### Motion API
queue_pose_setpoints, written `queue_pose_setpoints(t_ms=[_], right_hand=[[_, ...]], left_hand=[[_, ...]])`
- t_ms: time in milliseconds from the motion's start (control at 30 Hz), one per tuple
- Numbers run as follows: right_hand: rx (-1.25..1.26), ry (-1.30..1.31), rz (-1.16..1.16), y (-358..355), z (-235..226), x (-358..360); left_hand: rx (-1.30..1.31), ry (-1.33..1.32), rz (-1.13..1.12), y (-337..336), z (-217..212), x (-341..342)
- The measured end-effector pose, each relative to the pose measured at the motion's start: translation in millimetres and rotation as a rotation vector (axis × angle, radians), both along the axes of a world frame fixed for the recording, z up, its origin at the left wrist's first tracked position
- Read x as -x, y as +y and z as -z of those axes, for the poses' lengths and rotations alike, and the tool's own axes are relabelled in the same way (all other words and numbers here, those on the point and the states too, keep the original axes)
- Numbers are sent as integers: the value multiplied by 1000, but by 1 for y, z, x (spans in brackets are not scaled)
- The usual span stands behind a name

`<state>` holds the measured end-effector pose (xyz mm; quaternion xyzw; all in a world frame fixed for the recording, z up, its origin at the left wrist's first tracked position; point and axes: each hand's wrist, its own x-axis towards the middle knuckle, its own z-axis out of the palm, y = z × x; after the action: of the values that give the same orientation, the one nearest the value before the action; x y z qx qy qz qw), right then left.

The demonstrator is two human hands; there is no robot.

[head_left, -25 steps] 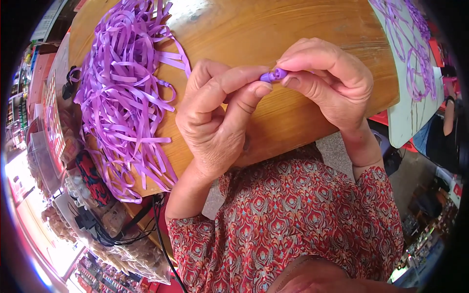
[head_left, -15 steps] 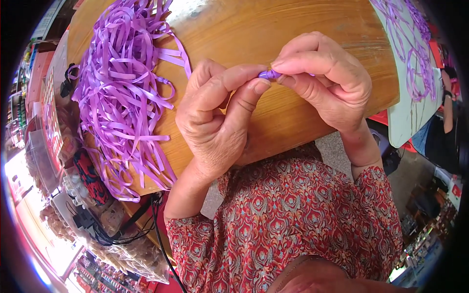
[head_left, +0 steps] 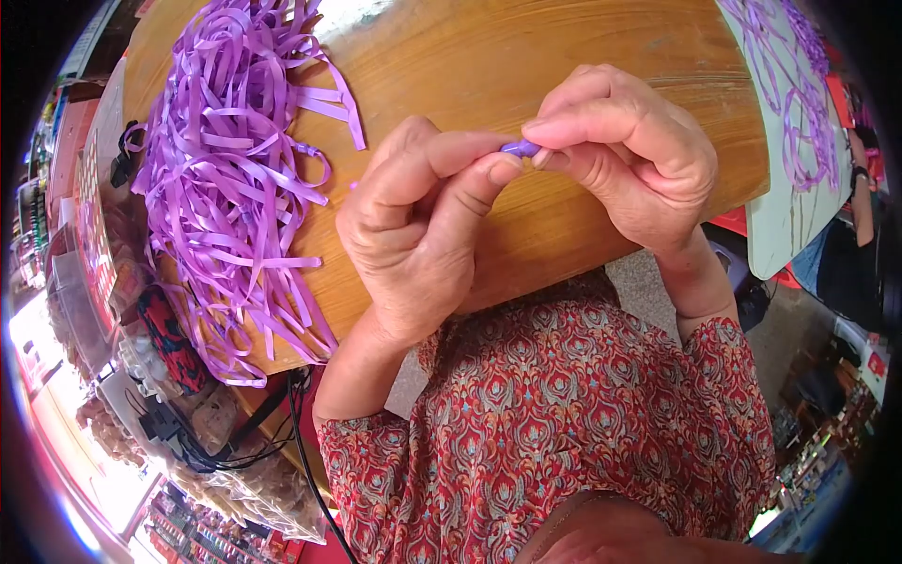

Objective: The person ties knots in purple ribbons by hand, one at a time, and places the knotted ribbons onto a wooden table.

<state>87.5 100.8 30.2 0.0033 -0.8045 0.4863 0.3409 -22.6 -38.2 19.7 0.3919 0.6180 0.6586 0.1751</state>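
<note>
Above the wooden table (head_left: pixel 583 211), my two hands meet at a short, tightly wound bit of purple ribbon (head_left: pixel 520 148). The thumb and forefinger of my left hand (head_left: pixel 418 226) pinch its left end. At its right end, the thumb and fingertips of my right hand (head_left: pixel 648 155) close on the same ribbon; the other fingers curl inward. Most of the ribbon is hidden by my fingers. Left of my left hand lies a large loose heap of purple ribbons (head_left: pixel 235 160), some with small knots or twists in them.
More purple ribbons (head_left: pixel 803 141) lie on a pale board (head_left: pixel 789 235) at the right, near another person's arm (head_left: pixel 861 188). Along the table's left side are plastic bags, a red and dark blue patterned item (head_left: pixel 174 343) and black cables (head_left: pixel 202 456).
The purple ribbon bit has turned slightly between my fingertips, and my fingers have shifted a little on it. Both hands stay in nearly the same place.
</note>
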Motion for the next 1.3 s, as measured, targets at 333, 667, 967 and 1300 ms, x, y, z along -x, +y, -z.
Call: queue_pose_setpoints(t_ms=[333, 667, 967, 1300], right_hand=[[-215, 58, 17, -2, 2, 2], [-183, 52, 2, -7, 4, 0], [-203, 13, -92, 3, -8, 4], [-126, -11, -135, 7, 2, 12]], left_hand=[[-63, -175, 12, -3, 6, -4], [-142, -232, -10, -6, 9, -11], [-59, 154, -20, -6, -3, -2], [-36, -68, -24, -2, 15, 2]])
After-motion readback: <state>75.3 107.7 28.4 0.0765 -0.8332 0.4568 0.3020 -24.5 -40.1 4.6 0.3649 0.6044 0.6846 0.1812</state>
